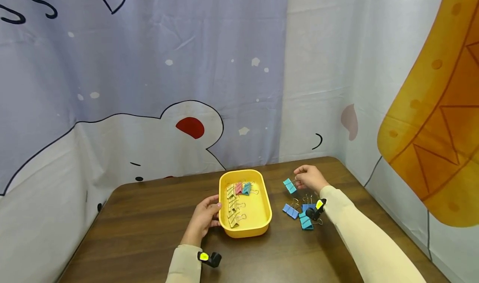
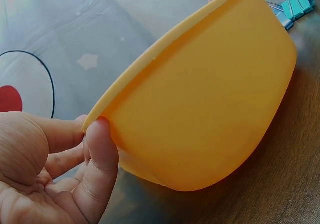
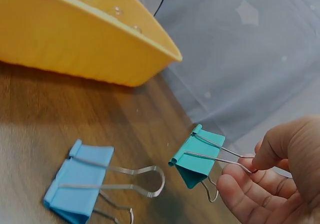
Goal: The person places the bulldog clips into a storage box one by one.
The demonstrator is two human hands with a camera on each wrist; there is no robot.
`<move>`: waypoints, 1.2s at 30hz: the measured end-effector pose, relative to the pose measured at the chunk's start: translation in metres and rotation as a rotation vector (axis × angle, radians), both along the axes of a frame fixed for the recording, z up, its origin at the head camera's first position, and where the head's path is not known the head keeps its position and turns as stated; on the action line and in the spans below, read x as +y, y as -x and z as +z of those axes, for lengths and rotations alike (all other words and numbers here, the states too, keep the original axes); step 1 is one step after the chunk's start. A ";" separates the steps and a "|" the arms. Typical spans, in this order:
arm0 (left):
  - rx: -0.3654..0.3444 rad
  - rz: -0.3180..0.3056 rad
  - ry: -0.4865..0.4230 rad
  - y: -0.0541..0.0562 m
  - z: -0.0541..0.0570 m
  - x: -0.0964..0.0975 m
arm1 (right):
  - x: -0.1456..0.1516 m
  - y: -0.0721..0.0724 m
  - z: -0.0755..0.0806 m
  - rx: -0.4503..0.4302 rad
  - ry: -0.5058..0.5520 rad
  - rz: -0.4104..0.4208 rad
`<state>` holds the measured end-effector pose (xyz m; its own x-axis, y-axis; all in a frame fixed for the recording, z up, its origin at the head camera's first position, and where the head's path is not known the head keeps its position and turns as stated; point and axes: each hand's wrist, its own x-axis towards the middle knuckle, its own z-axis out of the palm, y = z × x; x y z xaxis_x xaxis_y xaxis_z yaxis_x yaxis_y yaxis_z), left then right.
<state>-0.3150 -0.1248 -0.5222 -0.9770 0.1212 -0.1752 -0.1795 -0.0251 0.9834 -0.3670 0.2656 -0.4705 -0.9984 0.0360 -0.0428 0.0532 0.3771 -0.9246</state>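
While the left grip (image 1: 205, 217) pinches the left rim of the yellow tray (image 1: 247, 233) between thumb and fingers, the right grip (image 1: 309, 178) grasps a teal clip (image 1: 290, 185) by its wire handle, apart from the tray and to its right, toward the far side of the desk (image 1: 149, 216). Nearer lie a loose blue clip (image 1: 290, 211) and a second teal clip (image 1: 305, 221); inside the tray, yellow clips (image 1: 233, 220) line the left side, with a pink clip (image 1: 239, 188) at the far end. The step looks like adding the held clip to that layout. To do it well, steady the tray without tipping it, carry the clip over the right wall, turn its handles rightward like the yellow ones, and release only once it rests flat.
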 end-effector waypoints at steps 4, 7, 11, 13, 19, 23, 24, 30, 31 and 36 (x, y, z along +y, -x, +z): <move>-0.004 0.004 0.001 0.001 0.001 -0.001 | -0.008 0.001 0.008 -0.003 0.020 0.006; 0.000 0.004 0.000 0.001 0.001 -0.002 | -0.015 0.004 0.013 -0.002 0.048 0.017; 0.001 0.008 0.001 0.001 0.001 -0.002 | -0.026 0.007 0.018 -0.003 0.074 0.039; -0.003 0.011 0.002 0.001 0.000 -0.002 | -0.031 0.009 0.020 -0.009 0.086 0.041; -0.002 0.015 0.004 0.000 -0.002 -0.001 | -0.047 0.012 0.026 -0.019 0.138 0.055; 0.003 0.010 0.006 0.000 -0.002 -0.001 | -0.059 0.010 0.031 -0.030 0.160 0.069; -0.001 0.010 0.005 0.001 -0.002 -0.001 | -0.062 0.010 0.032 -0.032 0.161 0.071; 0.008 -0.002 0.001 0.001 -0.001 -0.001 | -0.081 0.008 0.037 -0.024 0.175 0.083; 0.007 -0.003 0.001 0.000 -0.001 -0.001 | -0.084 0.008 0.037 -0.021 0.174 0.086; 0.005 -0.001 0.005 0.000 0.000 -0.001 | -0.099 0.008 0.037 -0.030 0.149 0.091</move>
<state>-0.3145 -0.1257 -0.5222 -0.9778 0.1210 -0.1712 -0.1749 -0.0202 0.9844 -0.3750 0.1664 -0.4335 -0.9955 -0.0629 -0.0707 0.0536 0.2405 -0.9692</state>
